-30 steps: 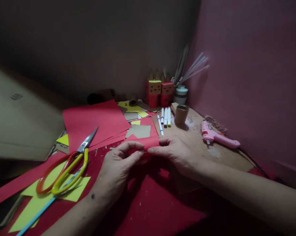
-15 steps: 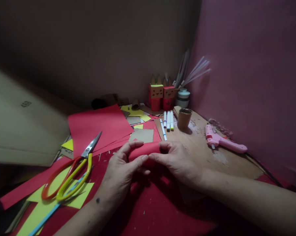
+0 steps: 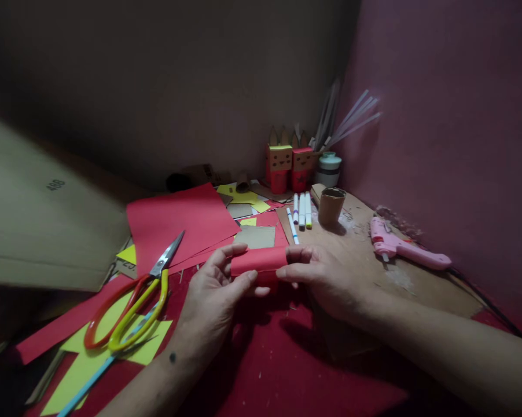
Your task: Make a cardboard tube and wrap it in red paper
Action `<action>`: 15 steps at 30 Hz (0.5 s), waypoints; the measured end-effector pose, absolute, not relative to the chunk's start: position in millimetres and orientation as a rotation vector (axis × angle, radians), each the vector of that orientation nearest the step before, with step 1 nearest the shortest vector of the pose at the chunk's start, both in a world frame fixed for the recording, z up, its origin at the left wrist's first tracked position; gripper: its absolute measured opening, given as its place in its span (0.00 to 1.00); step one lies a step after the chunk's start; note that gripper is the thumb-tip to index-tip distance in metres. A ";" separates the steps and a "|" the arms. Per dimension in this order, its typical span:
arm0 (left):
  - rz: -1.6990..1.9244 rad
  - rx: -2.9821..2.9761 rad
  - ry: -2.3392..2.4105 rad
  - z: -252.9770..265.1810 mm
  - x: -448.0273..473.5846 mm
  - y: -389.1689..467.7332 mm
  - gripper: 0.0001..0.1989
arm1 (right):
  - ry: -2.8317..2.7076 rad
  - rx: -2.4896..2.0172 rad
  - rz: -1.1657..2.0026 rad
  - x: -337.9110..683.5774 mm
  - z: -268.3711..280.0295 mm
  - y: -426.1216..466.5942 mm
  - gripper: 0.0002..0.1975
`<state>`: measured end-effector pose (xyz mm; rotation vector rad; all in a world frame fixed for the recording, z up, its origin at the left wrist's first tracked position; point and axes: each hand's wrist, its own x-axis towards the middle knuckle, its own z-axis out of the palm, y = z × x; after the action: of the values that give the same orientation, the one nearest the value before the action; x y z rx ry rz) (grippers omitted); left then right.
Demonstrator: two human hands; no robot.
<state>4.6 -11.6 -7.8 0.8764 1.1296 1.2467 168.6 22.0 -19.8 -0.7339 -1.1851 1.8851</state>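
Note:
A small roll of red paper (image 3: 260,260) is held level above the red tabletop, its long seam facing me. My left hand (image 3: 221,281) grips its left end, thumb in front and fingers behind. My right hand (image 3: 315,272) holds the right end between thumb and fingers. Whether anything lies inside the roll is hidden. Left of my hands, scissors (image 3: 135,310) with one red and one yellow handle rest on yellow paper (image 3: 76,368). Beyond the roll lies a grey-brown cardboard piece (image 3: 256,236).
A cardboard tube (image 3: 331,207), several markers (image 3: 302,209) and a pink glue gun (image 3: 406,246) are on a board at the right. Two red box-headed figures (image 3: 280,168) stand at the back beside a jar (image 3: 329,169). Red sheets (image 3: 178,223) and a large carton (image 3: 48,220) occupy the left.
The roll has turned in my fingers, so its straight seam now shows along the front. My right thumb has shifted toward the roll's right end. The whole view has swung slightly left.

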 end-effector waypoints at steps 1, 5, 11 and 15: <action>1.255 0.884 1.136 -8.6 6.0 -12.2 0.28 | -1.186 -0.747 1.875 166.3 -18.6 19.9 0.08; 1.248 0.911 1.166 -9.9 11.1 -15.1 0.27 | -1.229 -0.813 1.789 159.2 -18.1 14.3 0.09; 1.226 0.927 1.081 0.0 7.9 -16.0 0.30 | -1.166 -0.860 1.782 162.6 -14.6 15.0 0.11; 1.299 1.015 1.136 2.6 2.2 -13.9 0.32 | -1.140 -0.846 1.754 167.1 -11.5 17.0 0.14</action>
<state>2.2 -13.9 2.6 1.0154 1.1355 1.2988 167.1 17.0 -11.5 -0.8460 -1.1403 1.7536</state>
